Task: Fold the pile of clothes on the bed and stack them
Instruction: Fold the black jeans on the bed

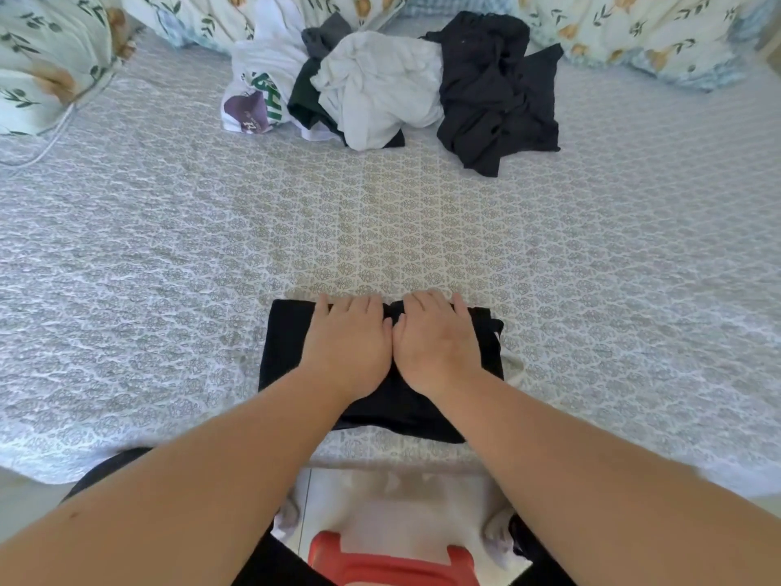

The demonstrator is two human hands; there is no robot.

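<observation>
While both palms pressed flat, side by side, the left hand [348, 340] and right hand [435, 338] lay on the folded black garment [283, 344] near the bed's [126, 268] near edge; fingers seemed spread, gripping nothing. Far off sat the pile [393, 82].

Your left hand [348, 342] and right hand [435, 338] lay flat, side by side and touching, on the folded black cloth garment [287, 344] at the near edge of the patterned quilted bed [169, 255]. The unfolded heap of crumpled clothes [380, 86] sat well apart, by the far edge, before the floral pillows [634, 31].
</observation>
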